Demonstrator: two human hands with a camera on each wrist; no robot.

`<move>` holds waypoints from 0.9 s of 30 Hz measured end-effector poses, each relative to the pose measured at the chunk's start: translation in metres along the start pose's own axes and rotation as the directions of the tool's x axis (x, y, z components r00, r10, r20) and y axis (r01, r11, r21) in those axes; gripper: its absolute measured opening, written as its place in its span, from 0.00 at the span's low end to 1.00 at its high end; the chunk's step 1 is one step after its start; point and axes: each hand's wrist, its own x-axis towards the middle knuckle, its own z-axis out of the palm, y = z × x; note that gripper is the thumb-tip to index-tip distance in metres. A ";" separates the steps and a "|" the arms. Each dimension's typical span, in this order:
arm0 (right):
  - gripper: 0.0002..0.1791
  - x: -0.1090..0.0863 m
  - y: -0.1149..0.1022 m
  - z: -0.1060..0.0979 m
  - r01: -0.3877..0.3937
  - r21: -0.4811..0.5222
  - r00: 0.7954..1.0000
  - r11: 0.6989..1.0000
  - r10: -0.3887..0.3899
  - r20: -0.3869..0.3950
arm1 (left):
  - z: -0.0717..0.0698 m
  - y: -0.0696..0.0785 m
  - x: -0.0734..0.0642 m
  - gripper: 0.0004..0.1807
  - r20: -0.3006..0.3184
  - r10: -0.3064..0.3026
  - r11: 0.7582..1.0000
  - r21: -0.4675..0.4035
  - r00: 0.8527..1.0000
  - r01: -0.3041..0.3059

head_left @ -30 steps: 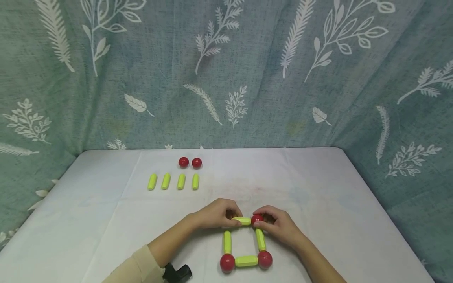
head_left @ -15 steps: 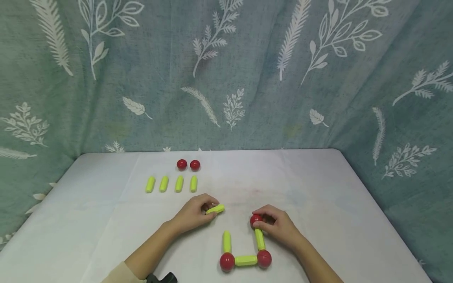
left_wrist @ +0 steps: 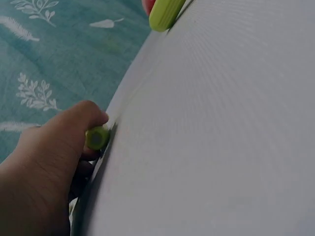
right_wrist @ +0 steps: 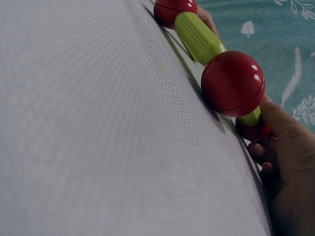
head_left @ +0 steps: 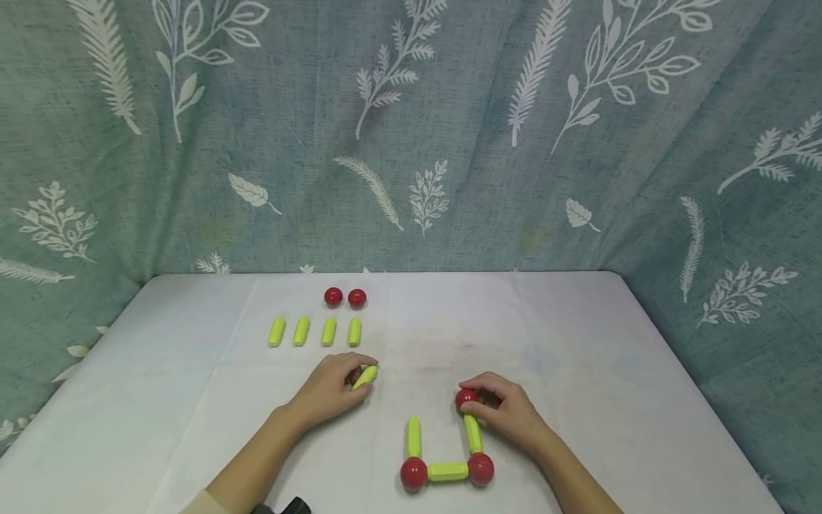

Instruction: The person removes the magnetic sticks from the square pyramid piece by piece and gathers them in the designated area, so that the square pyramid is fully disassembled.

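My left hand (head_left: 330, 385) pinches a yellow-green stick (head_left: 365, 377) between thumb and fingers, low over the white table. In the left wrist view the end of that stick (left_wrist: 97, 138) faces the camera. My right hand (head_left: 504, 408) grips a red ball (head_left: 465, 398) at the far right corner of a joined shape. From that ball a stick (head_left: 472, 434) runs to a near right ball (head_left: 480, 470). A crosswise stick (head_left: 447, 472) links it to the near left ball (head_left: 414, 474), from which another stick (head_left: 413, 437) points away, its far end free.
Two red balls (head_left: 333, 297) lie near the back of the table (head_left: 565, 343). In front of them several yellow-green sticks (head_left: 328, 332) stand in a row. A patterned green curtain (head_left: 449, 143) hangs behind, and something black (head_left: 292, 506) shows at my left forearm.
My left hand has pulled its stick away from the far right ball, moving left and slightly back, and the stick has turned in its fingers. The right hand stays on its ball.
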 end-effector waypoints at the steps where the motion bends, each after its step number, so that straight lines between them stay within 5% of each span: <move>1: 0.16 0.000 0.000 0.000 0.002 0.000 1.000 1.000 -0.002 -0.002 | -0.002 -0.001 -0.001 0.18 0.012 -0.012 1.000 -0.012 1.000 0.012; 9: 0.16 0.000 0.001 0.001 0.012 0.000 1.000 1.000 -0.012 -0.008 | -0.012 -0.009 -0.009 0.37 0.044 -0.037 0.989 -0.144 0.998 0.043; 20: 0.16 0.001 0.004 0.003 0.034 0.024 0.999 0.999 -0.034 -0.017 | -0.011 -0.020 -0.015 0.37 -0.130 -0.074 0.990 0.110 0.989 0.088; 27: 0.16 0.001 0.001 0.001 0.033 0.018 0.999 0.999 -0.033 -0.013 | -0.010 -0.021 -0.014 0.37 -0.153 -0.043 0.989 0.132 0.987 0.064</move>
